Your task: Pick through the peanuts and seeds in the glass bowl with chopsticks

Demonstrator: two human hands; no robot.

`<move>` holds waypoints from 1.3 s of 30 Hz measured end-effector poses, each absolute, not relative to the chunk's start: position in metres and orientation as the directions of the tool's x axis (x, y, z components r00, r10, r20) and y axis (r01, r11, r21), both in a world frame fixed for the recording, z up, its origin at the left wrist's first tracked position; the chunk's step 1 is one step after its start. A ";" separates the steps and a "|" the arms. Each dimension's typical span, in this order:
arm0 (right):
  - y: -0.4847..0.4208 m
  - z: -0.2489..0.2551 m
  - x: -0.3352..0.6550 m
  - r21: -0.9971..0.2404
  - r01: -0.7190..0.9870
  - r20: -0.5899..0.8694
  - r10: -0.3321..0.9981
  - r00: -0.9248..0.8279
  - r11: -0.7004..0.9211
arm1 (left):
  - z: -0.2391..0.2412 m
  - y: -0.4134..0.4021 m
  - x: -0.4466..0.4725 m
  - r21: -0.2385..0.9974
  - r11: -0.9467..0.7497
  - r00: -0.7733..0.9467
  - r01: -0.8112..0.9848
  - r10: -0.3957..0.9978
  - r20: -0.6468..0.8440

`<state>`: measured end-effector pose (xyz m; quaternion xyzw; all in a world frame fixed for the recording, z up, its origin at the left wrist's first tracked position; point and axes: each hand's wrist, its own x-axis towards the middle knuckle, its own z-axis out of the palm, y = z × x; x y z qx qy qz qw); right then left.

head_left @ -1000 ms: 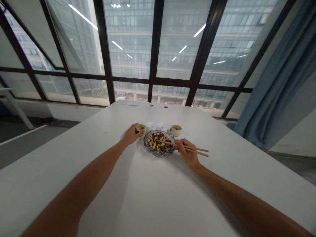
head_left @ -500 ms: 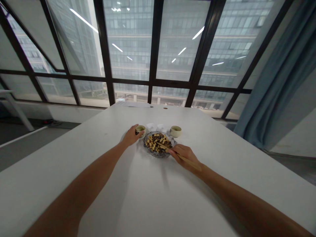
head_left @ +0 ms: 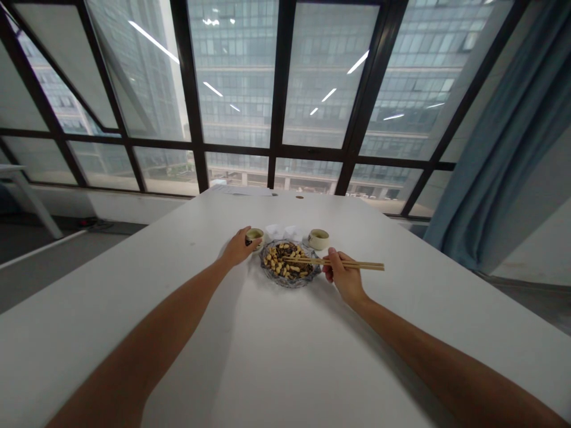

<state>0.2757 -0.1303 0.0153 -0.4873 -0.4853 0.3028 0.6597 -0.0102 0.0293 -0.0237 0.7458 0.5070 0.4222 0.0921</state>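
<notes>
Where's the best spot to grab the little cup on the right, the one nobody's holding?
I'd take the right-hand cup around its outer wall, just below the rim, coming from its right. It stands upright, short and round, and no handle shows, so fingers and thumb could probably wrap it. Its left side is more crowded, with the glass bowl and white paper nearby.

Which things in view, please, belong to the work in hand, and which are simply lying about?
In use:
chopsticks, in the right hand
peanuts and dark seeds, by the tips
glass bowl holding them
left cup, in the left hand

Seemingly idle:
right cup, untouched
white crumpled-looking pieces behind the bowl
paper at the far edge
</notes>
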 end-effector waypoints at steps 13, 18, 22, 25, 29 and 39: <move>-0.121 0.004 0.289 -0.935 -0.254 0.102 0.873 0.477 0.248 | -0.023 0.027 -0.011 0.564 -0.482 0.126 0.671 0.823 0.553; -0.118 -0.001 0.292 -0.943 -0.196 0.156 0.877 0.455 0.269 | -0.025 0.029 -0.012 0.564 -0.484 0.133 0.669 0.825 0.549; -0.120 0.000 0.290 -0.941 -0.191 0.161 0.864 0.478 0.281 | -0.023 0.026 -0.012 0.510 -0.484 0.136 0.711 0.806 0.576; -0.126 0.005 0.284 -0.939 -0.101 0.240 0.839 0.488 0.328 | -0.018 0.021 -0.012 0.450 -0.433 0.121 0.781 0.812 0.572; -0.138 0.008 0.278 -0.911 0.115 0.407 0.827 0.387 0.395 | -0.013 0.014 -0.010 0.419 -0.358 0.090 0.834 0.839 0.537; -0.142 0.005 0.278 -0.871 0.247 0.484 0.829 0.279 0.425 | -0.020 0.022 -0.011 0.387 -0.392 0.104 0.835 0.802 0.588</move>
